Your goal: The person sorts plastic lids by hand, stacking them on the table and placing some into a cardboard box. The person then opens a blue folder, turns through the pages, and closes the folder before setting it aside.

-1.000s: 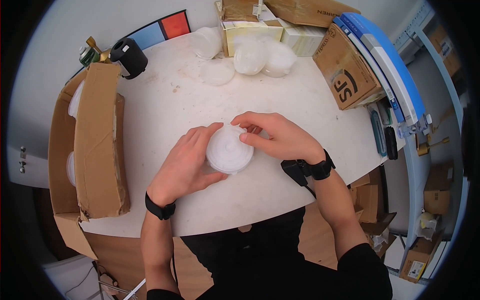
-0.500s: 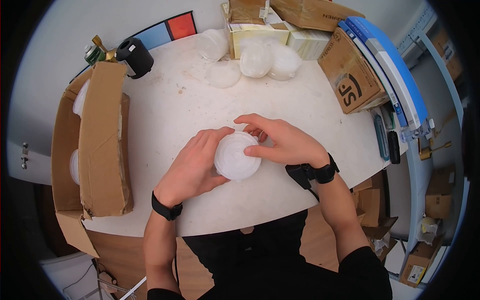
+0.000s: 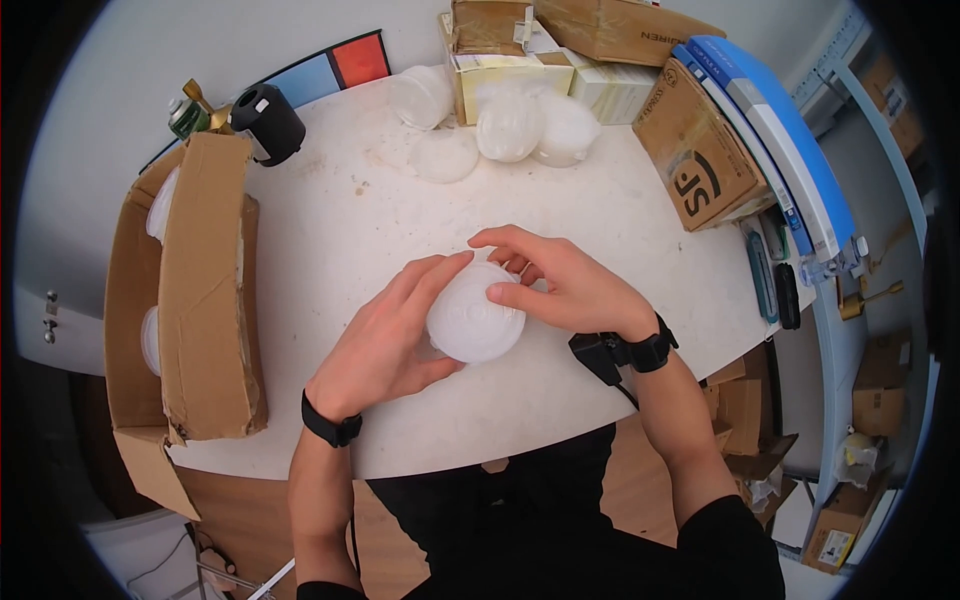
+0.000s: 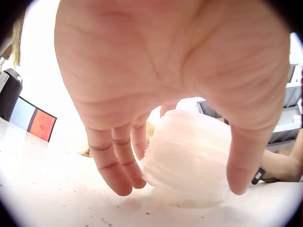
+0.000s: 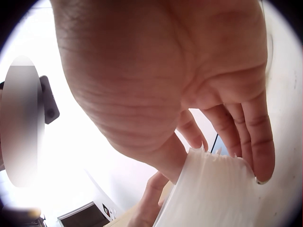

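A stack of round, translucent white lids (image 3: 472, 325) stands on the table in front of the person, held between both hands. The left hand (image 3: 385, 325) spans its left side, fingers at the far edge and thumb near the front edge. In the left wrist view the layered side of the stack (image 4: 187, 153) shows between fingers and thumb. From the right, the right hand (image 3: 565, 285) lays its thumb on the top face and curls its fingers at the far right edge. Small tabs stick up from the layered rims (image 5: 218, 163) in the right wrist view.
An opened cardboard box (image 3: 205, 300) at the left holds more round white pieces. Clear bowl-like pieces (image 3: 510, 130) and a flat clear disc (image 3: 443, 157) lie at the back. A cardboard carton (image 3: 690, 150) and blue binders (image 3: 765, 130) stand at the right, a black canister (image 3: 268, 125) back left.
The stack keeps its place between the hands, with its top rings now fainter. Both hands have shifted only slightly, and the head view has moved a little.
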{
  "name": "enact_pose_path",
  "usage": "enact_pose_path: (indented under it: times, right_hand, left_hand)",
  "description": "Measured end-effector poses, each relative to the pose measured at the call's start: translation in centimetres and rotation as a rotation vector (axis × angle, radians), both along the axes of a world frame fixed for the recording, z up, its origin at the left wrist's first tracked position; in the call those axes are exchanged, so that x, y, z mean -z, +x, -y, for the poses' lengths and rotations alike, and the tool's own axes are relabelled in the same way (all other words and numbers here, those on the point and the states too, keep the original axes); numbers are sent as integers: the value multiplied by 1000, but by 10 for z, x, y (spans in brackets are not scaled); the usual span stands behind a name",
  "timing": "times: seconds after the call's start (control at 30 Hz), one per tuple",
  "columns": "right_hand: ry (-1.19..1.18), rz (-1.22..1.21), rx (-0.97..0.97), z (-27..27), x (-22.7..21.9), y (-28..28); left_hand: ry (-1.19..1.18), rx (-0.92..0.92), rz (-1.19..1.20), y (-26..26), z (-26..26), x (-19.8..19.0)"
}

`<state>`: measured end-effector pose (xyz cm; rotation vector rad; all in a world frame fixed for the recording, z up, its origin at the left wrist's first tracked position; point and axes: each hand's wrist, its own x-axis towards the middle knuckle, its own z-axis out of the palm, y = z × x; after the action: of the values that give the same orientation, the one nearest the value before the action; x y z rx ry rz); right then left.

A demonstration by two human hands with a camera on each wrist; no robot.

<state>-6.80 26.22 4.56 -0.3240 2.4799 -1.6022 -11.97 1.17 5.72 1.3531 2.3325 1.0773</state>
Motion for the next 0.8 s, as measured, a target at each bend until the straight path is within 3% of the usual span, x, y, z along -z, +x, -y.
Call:
enact_pose_path:
  times: [0.53,0.8]
  right_hand:
    - [-50,-75,-16,2,1,0]
    - [-66,-218,67,4,9,-3]
  left_hand:
    - [0,-32,-29,-1,2,4]
    - [21,-25,-45,-2,2,2]
